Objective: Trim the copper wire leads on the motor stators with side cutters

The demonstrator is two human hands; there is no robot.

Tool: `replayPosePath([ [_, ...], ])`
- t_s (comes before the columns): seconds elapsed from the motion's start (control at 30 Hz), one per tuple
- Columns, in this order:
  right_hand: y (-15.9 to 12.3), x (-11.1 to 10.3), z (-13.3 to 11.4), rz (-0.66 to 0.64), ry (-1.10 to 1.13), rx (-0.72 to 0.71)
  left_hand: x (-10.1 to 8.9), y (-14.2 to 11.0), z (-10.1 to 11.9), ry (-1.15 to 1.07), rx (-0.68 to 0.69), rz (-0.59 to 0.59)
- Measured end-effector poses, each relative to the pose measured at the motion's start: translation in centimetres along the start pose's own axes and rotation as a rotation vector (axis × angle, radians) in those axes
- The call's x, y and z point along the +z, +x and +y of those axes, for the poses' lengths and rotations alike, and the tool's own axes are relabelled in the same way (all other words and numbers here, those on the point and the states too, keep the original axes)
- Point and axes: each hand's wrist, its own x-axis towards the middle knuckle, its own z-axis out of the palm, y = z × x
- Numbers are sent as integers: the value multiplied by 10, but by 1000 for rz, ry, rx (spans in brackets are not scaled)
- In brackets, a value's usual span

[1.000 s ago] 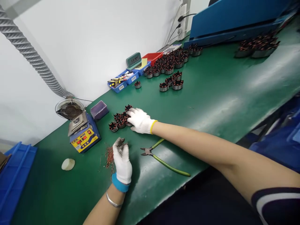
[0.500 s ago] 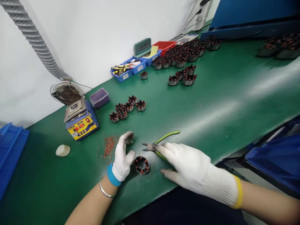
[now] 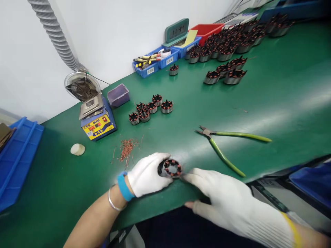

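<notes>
A motor stator (image 3: 172, 167) with copper windings sits in my gloved left hand (image 3: 151, 174), whose fingers and thumb close round its left side. The stator's ring faces up towards me. My right hand (image 3: 217, 193), also gloved, is just right of the stator with thumb and fingers apart; its fingertips come close to the rim, and I cannot tell whether they touch. Green-handled cutting pliers (image 3: 216, 144) lie on the green table behind my right hand, their handles spread. Left of them is a heap of copper wire offcuts (image 3: 127, 150).
Several stators (image 3: 150, 109) stand mid-table, and many more (image 3: 224, 44) crowd the back. Blue tool trays (image 3: 151, 70) line the wall. A soldering pot (image 3: 98, 120), a purple box (image 3: 118, 95) and a white round lump (image 3: 77, 149) are on the left.
My left hand has closed on the stator and tilted it up. The pliers, earlier under my right hand, now lie apart from it with handles wider. The camera view has shifted.
</notes>
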Motion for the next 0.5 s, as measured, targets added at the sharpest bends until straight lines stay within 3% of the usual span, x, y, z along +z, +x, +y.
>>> replayPosePath([
  [0.1,4,2,1,-49,-5,38,7,-1,1,-25,-131,156],
  [0.3,17,-33,19,-270,258,259,-19,6,-20,-63,-39,-116],
  [0.4,29,-38,8,-271,326,275,-3,16,-17,-39,-47,19],
  [0.5,41,-30,-4,-168,224,242,22,24,-9,-66,-92,203],
])
